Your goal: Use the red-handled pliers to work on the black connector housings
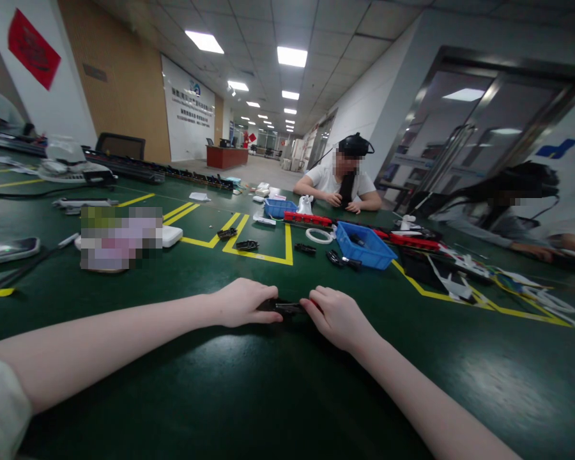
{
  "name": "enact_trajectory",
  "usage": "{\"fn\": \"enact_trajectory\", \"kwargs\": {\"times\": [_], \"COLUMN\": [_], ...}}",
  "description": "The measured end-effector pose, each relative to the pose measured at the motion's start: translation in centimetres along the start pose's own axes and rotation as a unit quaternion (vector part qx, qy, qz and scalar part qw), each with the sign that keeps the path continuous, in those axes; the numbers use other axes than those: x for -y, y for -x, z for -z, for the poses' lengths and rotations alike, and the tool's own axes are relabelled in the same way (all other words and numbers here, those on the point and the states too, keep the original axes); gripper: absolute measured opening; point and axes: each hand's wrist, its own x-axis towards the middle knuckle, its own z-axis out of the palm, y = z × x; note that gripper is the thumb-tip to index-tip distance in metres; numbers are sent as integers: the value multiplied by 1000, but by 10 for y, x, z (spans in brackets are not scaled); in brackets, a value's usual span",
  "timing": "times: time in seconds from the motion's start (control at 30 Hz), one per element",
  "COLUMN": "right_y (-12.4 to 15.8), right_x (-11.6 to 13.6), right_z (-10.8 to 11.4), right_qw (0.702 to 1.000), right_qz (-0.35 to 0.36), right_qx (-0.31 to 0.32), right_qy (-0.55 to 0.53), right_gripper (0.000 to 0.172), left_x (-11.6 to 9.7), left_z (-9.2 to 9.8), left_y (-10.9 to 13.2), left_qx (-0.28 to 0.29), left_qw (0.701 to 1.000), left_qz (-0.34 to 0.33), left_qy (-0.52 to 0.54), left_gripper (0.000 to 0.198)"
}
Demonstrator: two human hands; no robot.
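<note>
The left hand [243,303] and right hand [336,314] are gripping opposite ends of a small black part [288,308] over the green tabletop [182,390]. Beyond it, three black pieces [247,245] are lying on or near yellow tape [289,246], while a blue plastic bin [371,257] is sitting farther right, beside a white ring [319,241].

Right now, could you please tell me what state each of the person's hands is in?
Left hand: closed, holding one end of a small black part.
Right hand: closed, fingers at the other end of that part.
</note>
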Motion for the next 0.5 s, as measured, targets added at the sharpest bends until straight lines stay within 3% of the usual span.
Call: {"fn": "enact_trajectory", "kwargs": {"times": [0.5], "right_y": [-1], "right_x": [-6], "right_z": [2], "right_qw": [1000], "right_qz": [7], "right_qx": [7], "right_qy": [13], "right_gripper": [42], "left_x": [2], "left_z": [-4], "left_y": [0], "left_qx": [-12], "left_qw": [1000], "left_qz": [-5], "left_qy": [-16], "left_gripper": [37]}}
